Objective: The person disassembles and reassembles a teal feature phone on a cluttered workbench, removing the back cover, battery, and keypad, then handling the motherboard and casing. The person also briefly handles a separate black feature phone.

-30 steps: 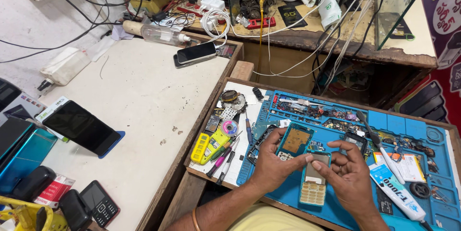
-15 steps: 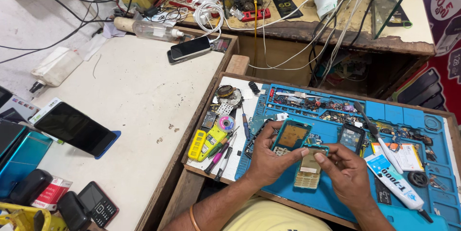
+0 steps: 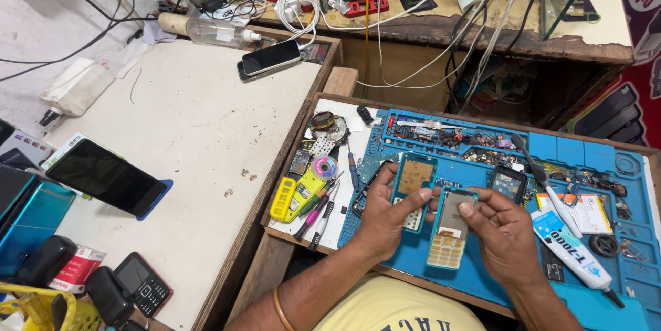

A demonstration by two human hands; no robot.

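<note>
Head view: both hands grasp a teal phone frame (image 3: 451, 231); left hand (image 3: 385, 210) fingers pinch its top-left edge, right hand (image 3: 506, 235) fingertips press its upper right, above the blue mat (image 3: 482, 279).

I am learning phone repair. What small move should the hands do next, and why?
Probably lower the phone body onto the blue mat. The left hand and right hand both pinch its top edge, so it hangs tilted above the mat with its keypad end low.
</note>
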